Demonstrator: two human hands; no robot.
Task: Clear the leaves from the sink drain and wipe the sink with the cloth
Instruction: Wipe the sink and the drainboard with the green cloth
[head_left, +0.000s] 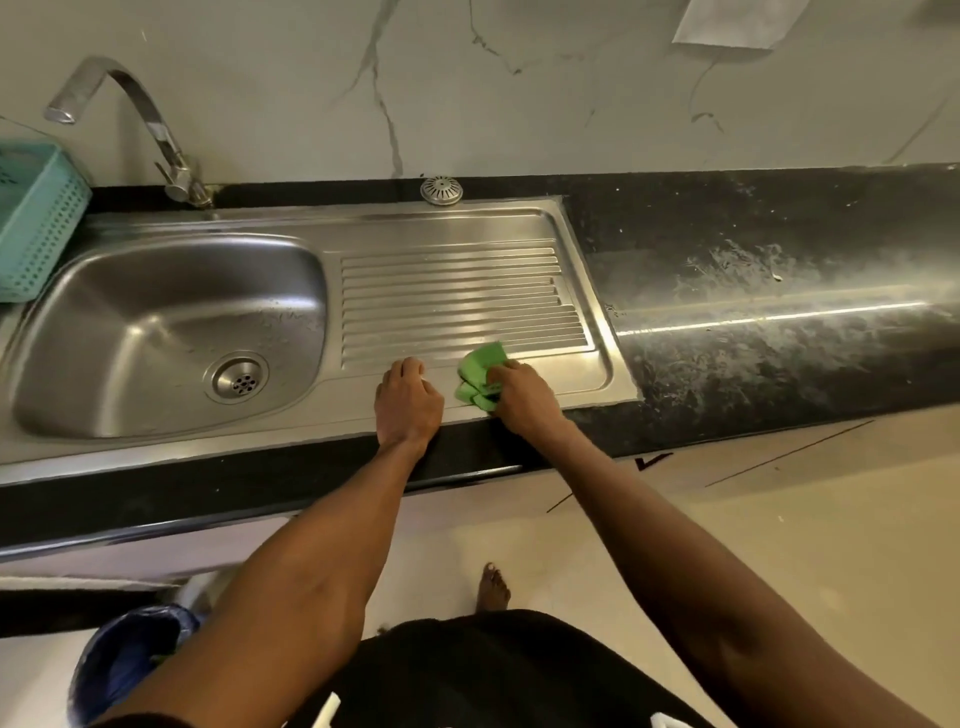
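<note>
The steel sink (156, 312) has its basin on the left, and no leaves show on the drain (238, 378). Its ribbed drainboard (457, 296) lies to the right. My right hand (519, 397) grips a bunched green cloth (480, 376) at the front edge of the drainboard. My left hand (408, 402) rests just left of the cloth on the flat front strip, fingers curled under, holding nothing that I can see.
A curved tap (156, 135) stands behind the basin. A teal basket (36, 218) sits at the far left. A round metal strainer cap (441, 190) lies behind the drainboard. Black counter (779, 291) with white smears runs right. A blue-lined bin (130, 665) stands on the floor.
</note>
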